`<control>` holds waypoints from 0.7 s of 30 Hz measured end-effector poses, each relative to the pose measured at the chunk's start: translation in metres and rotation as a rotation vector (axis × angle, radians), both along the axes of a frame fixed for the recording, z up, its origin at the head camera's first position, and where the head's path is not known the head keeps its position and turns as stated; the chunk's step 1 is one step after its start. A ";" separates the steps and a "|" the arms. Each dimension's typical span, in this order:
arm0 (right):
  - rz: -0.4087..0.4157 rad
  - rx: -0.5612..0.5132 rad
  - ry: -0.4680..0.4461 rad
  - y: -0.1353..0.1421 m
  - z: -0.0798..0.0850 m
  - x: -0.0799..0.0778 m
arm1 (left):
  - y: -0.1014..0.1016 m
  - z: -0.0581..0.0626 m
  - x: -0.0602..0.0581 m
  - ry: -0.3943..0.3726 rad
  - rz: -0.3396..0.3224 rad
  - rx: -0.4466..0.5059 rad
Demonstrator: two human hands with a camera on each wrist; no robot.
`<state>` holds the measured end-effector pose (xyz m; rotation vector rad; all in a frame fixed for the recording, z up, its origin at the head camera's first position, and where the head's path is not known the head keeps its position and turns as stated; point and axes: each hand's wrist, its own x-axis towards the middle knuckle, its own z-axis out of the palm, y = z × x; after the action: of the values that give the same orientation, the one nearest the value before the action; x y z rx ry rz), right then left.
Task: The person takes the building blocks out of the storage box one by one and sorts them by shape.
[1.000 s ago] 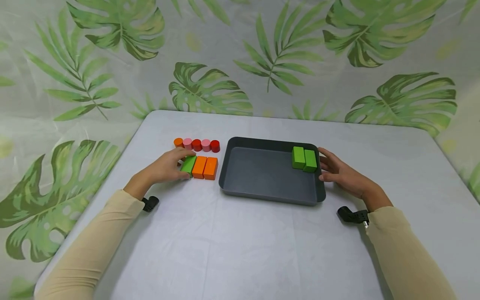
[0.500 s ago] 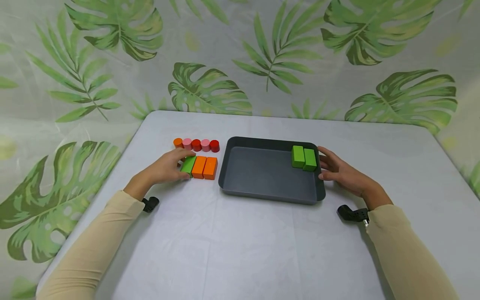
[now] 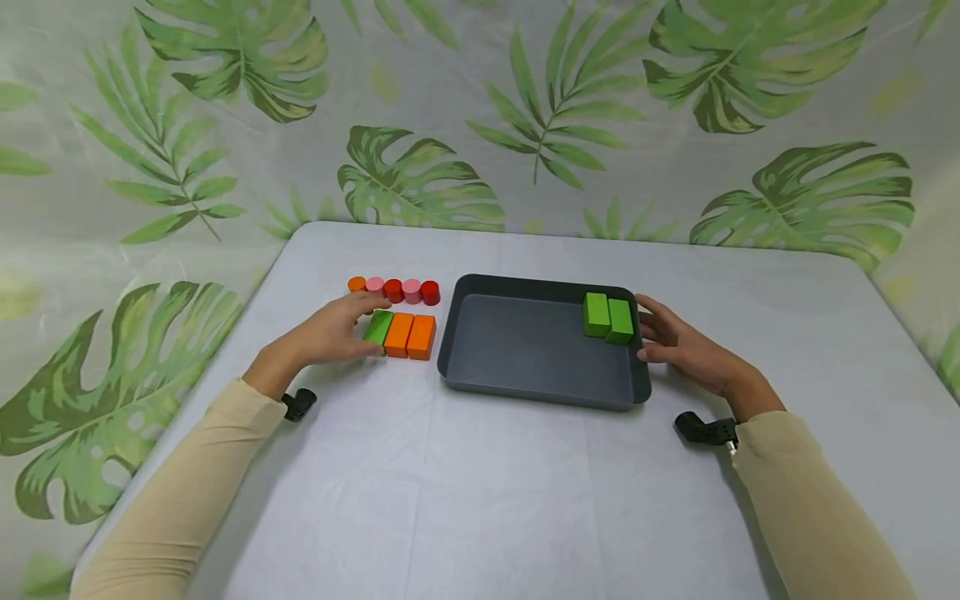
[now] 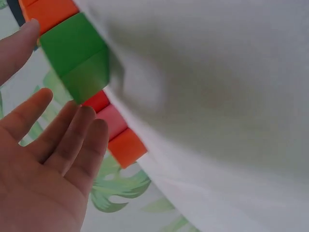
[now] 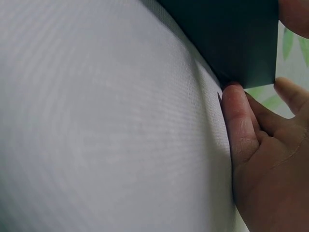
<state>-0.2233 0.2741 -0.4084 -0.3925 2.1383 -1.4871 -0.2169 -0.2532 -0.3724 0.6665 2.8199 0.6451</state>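
On the left of the table my left hand (image 3: 330, 329) reaches around a green block (image 3: 378, 327), thumb at its near end and fingers at its far end. In the left wrist view the fingers are relaxed and spread, with fingertips close to the green block (image 4: 75, 55). Two orange blocks (image 3: 409, 335) stand in line to its right. My right hand (image 3: 693, 354) rests at the right wall of a dark grey tray (image 3: 525, 392). Its fingertips touch the tray's wall (image 5: 236, 43) in the right wrist view. Two green blocks (image 3: 608, 317) stand inside the tray at the right.
Behind the left blocks runs a row of several short cylinders (image 3: 393, 290), orange, pink and red. A white cloth covers the table (image 3: 502, 492). A leaf-patterned sheet (image 3: 420, 100) hangs beyond its far edge.
My left hand has shifted very slightly right and away from me over the green block. The right hand and the tray have stayed in place.
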 end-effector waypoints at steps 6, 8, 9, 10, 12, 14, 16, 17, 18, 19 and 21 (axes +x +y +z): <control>0.000 0.005 -0.001 -0.001 0.000 0.001 | 0.000 0.011 0.001 0.046 -0.036 -0.017; 0.000 0.004 -0.002 -0.002 0.000 0.001 | 0.001 0.014 0.001 0.050 -0.041 -0.030; 0.000 0.003 -0.002 -0.002 -0.001 0.001 | 0.001 0.015 0.001 0.052 -0.045 -0.031; 0.000 0.001 -0.002 -0.001 -0.001 0.000 | 0.002 0.016 0.001 0.054 -0.048 -0.034; 0.000 0.000 -0.003 -0.001 -0.002 0.000 | 0.003 0.017 0.001 0.058 -0.050 -0.038; 0.000 -0.004 -0.003 -0.001 -0.003 -0.001 | 0.005 0.019 0.001 0.064 -0.054 -0.044; -0.001 -0.003 -0.003 0.000 -0.003 -0.002 | 0.008 0.022 -0.001 0.064 -0.056 -0.048; -0.001 -0.002 -0.003 0.000 -0.003 -0.002 | 0.010 0.024 -0.001 0.065 -0.058 -0.049; -0.001 -0.002 -0.003 0.001 -0.003 -0.002 | 0.012 0.026 -0.002 0.068 -0.063 -0.046; 0.000 0.000 -0.002 0.001 -0.003 -0.002 | 0.014 0.029 -0.003 0.072 -0.069 -0.046; 0.003 0.002 -0.001 0.001 -0.003 -0.002 | 0.020 0.035 -0.006 0.087 -0.089 -0.042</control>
<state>-0.2256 0.2755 -0.4112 -0.3944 2.1376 -1.4828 -0.2225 -0.2333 -0.3378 0.8261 2.8549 0.5531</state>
